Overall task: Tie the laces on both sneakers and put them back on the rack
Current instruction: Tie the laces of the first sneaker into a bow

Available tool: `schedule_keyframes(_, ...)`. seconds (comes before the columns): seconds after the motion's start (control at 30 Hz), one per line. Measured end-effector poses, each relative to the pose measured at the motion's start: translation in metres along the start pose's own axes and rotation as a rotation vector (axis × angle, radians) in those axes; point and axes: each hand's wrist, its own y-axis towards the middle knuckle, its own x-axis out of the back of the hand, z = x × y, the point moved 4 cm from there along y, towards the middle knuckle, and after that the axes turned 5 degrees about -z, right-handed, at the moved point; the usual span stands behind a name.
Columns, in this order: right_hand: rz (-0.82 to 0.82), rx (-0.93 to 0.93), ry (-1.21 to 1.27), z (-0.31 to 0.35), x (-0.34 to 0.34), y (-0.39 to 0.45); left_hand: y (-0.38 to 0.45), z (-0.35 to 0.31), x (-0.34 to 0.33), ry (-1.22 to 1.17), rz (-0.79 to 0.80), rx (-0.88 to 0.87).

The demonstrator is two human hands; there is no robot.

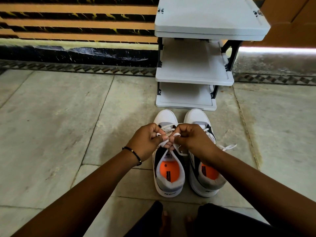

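Note:
Two white sneakers with black and grey panels and orange insoles stand side by side on the floor, toes toward the rack. Over the left sneaker [166, 178] my left hand [147, 142] and my right hand [193, 139] meet, each pinching a white lace [164, 142] of that shoe. The lace strands cross between my fingertips; a loop hangs down toward the tongue. The right sneaker [196, 117] is partly covered by my right wrist, and its loose lace end [229, 147] trails off to the right. The grey shoe rack [195, 79] stands just beyond the toes.
The rack has three pale shelves with black side posts and stands against a striped wall with a dark skirting. Stone floor tiles [68, 117] surround the shoes. My legs and bare toes [165, 218] are at the bottom edge, right behind the heels.

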Motion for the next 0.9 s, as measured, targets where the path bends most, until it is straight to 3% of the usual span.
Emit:
schedule_keyframes(0.2, -0.008, -0.061, 0.054, 0.0, 0.001, 0.001, -0.001, -0.011, 0.003, 0.134, -0.032, -0.089)
schedule_keyframes(0.4, -0.018, -0.022, -0.009, 0.003, 0.0, 0.004, -0.003, -0.009, -0.001, 0.102, 0.023, -0.12)
schedule_keyframes(0.5, -0.026, 0.016, 0.043, 0.002, -0.002, 0.002, 0.001, -0.002, -0.002, 0.182, 0.058, -0.092)
schedule_keyframes(0.6, -0.019, 0.077, 0.051, 0.004, -0.003, 0.0, 0.004, 0.004, -0.005, 0.047, 0.1, 0.014)
schedule_keyframes(0.73, -0.027, 0.212, -0.148, 0.008, -0.002, -0.001, 0.0, -0.001, -0.01, -0.21, 0.163, 0.086)
schedule_keyframes(0.9, -0.01, 0.4, -0.542, 0.017, 0.0, -0.002, -0.003, 0.004, -0.006, -0.19, 0.127, 0.001)
